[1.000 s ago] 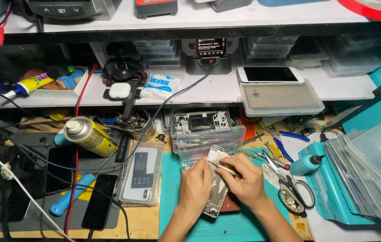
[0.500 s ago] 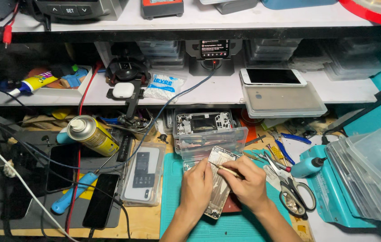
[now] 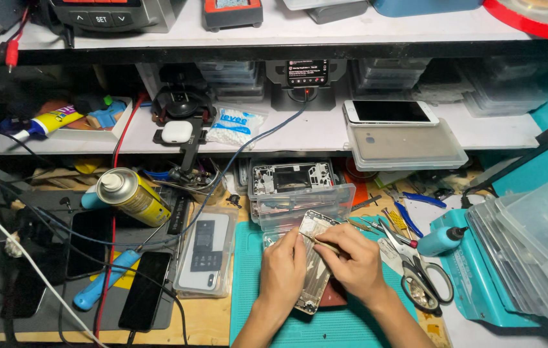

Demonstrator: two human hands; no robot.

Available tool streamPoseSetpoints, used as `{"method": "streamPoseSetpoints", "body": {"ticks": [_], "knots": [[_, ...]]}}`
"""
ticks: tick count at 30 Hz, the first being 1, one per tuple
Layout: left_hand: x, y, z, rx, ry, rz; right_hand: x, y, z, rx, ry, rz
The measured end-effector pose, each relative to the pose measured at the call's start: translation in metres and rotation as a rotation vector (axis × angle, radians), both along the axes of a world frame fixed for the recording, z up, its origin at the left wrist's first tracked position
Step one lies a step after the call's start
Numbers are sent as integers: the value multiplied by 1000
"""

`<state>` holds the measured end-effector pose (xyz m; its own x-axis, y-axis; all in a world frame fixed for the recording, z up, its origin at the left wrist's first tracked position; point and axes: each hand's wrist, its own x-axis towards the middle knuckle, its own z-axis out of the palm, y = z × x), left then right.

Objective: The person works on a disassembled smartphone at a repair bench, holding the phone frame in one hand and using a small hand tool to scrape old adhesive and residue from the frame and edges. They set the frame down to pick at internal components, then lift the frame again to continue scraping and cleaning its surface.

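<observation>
— Phone chassis (image 3: 314, 258), one, opened and silvery, lying tilted on the teal mat (image 3: 248, 258) at the bench's front. Hands?

— Two. The left hand (image 3: 283, 270), at nine o'clock of it, has its fingers curled round the chassis edge; the right hand (image 3: 351, 261), at three o'clock, pinches a thin tool (image 3: 323, 243) whose tip rests on the upper part.

— Around it?

— One clear parts box (image 3: 299, 193) at twelve o'clock, scissors (image 3: 419, 274) at three, one yellow spray can (image 3: 132, 195) at ten, two dark phones (image 3: 145, 290) at nine. White shelf (image 3: 287, 138) above.
</observation>
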<state>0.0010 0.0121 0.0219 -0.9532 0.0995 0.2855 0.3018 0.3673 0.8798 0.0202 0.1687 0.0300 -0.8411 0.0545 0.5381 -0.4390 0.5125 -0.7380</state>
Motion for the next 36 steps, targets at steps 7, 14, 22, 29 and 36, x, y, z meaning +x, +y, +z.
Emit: {"method": "streamPoseSetpoints", "body": {"ticks": [7,14,22,29,36], "knots": [[-3,1,-3,42,-3,5,-2,0,-1,-4,1,2],[-1,-1,0,57,-18,-5,-3,-1,-5,-14,67,45],[-2,-2,-3,38,-28,0,-2,1,-4,-17,1,42],[-4,-5,-10,60,21,-37,0,0,-2,-4,-110,2],[-8,-14,-13,150,-213,-98,-1,3,2,85,41,47]]}}
